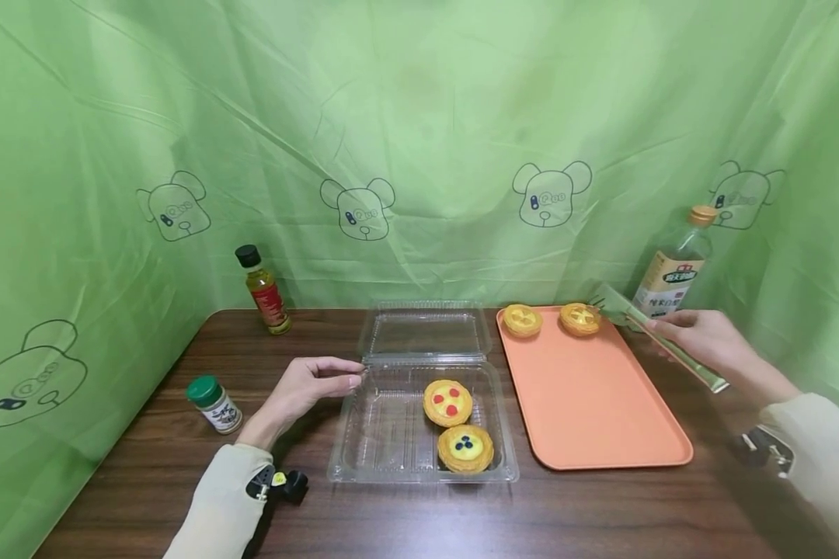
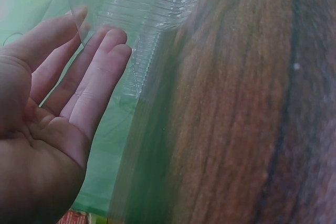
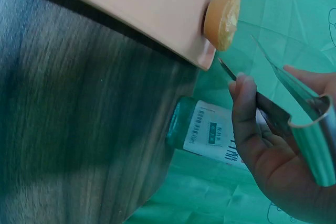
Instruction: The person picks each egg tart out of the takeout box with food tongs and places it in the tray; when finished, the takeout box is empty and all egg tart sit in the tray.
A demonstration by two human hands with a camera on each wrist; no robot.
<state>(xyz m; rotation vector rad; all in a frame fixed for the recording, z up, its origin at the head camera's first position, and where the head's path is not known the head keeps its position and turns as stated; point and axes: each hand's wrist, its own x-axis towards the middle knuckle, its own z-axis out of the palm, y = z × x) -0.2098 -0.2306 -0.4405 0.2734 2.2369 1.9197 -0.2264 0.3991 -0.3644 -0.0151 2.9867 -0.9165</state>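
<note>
My left hand (image 1: 311,387) pinches the left rim of a clear plastic clamshell box (image 1: 384,473) between thumb and fingertips. The box lies with its lid (image 1: 422,334) folded back. In its right half are a tart with red dots (image 1: 447,402) and, nearer me, a tart with dark blue berries (image 1: 465,449). My right hand (image 1: 706,338) grips metal tongs (image 3: 315,148), whose tips are spread beside the right-hand yellow tart (image 1: 580,319) on an orange tray (image 1: 594,396). Another yellow tart (image 1: 522,321) sits at the tray's back left corner.
Behind the right hand stands a large bottle with an orange cap (image 1: 674,272). At the back left is a small oil bottle (image 1: 268,295), and a green-capped shaker (image 1: 215,405) stands left of the left forearm. Green cloth (image 1: 426,116) hangs around the wooden table (image 1: 308,536).
</note>
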